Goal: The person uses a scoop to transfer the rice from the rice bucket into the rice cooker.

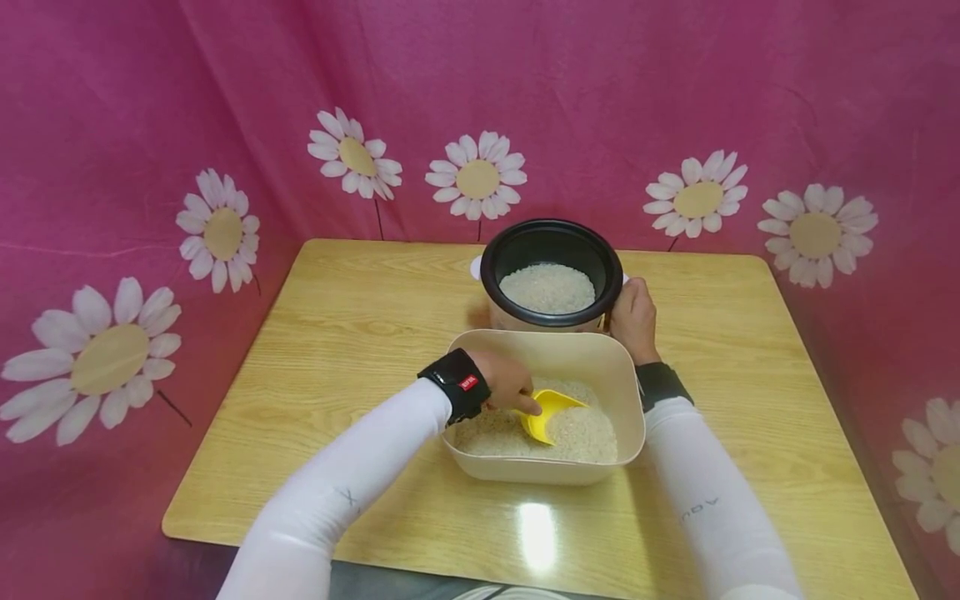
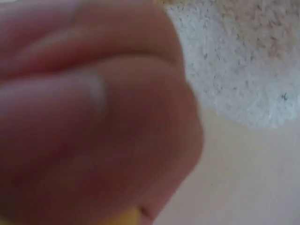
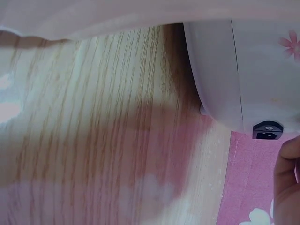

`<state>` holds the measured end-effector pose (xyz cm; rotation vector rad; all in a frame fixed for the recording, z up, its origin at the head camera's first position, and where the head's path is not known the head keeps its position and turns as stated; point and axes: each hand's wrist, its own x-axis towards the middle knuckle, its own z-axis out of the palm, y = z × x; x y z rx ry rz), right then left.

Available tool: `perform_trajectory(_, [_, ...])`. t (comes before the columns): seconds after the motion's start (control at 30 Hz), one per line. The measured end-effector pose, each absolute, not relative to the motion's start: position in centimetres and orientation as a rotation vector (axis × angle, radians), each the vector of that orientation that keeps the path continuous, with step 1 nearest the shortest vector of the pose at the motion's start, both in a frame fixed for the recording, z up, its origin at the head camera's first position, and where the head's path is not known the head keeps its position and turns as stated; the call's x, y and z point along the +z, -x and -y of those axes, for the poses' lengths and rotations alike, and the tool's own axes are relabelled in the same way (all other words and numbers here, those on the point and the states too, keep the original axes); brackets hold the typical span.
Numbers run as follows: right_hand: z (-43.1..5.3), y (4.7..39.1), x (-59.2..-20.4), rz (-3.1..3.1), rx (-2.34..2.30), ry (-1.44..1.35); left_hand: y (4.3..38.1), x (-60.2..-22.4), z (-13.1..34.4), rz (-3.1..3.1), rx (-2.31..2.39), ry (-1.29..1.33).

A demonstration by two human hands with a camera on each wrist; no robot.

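Inside a cream plastic bin (image 1: pixel 626 392), my left hand (image 1: pixel 504 379) grips a yellow scoop (image 1: pixel 551 406) by its handle. The scoop's bowl is tilted into the white rice (image 1: pixel 588 437) that covers the bin's bottom. Blurred, close-up fingers (image 2: pixel 117 131) fill much of the left wrist view, with a bit of yellow below them. Behind the bin stands a rice cooker (image 1: pixel 491 283) with a black inner pot, lid off, holding a mound of rice (image 1: pixel 547 287). My right hand (image 1: pixel 634 321) holds the white handle at the cooker's right side.
A light wooden table (image 1: pixel 360 333) bears everything. Pink curtain (image 1: pixel 585 108) printed with daisies hangs behind it and along both sides. On the cooker's body, the right wrist view shows a black power socket (image 3: pixel 268 131) and a pink flower print.
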<state>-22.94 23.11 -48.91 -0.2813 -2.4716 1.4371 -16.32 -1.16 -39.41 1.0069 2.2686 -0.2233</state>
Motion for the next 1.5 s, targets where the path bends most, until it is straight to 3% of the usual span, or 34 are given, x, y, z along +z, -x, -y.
perform_trajectory(0.5, [-23.16, 23.12, -49.07, 2.431, 1.45, 0.265, 16.64, -39.72, 1.23, -2.118, -0.022, -0.716])
perform_trajectory(1.5, [-23.09, 22.82, -49.01, 2.447, 1.478, 0.291, 16.84, -40.12, 1.8, -2.183, -0.025, -0.781])
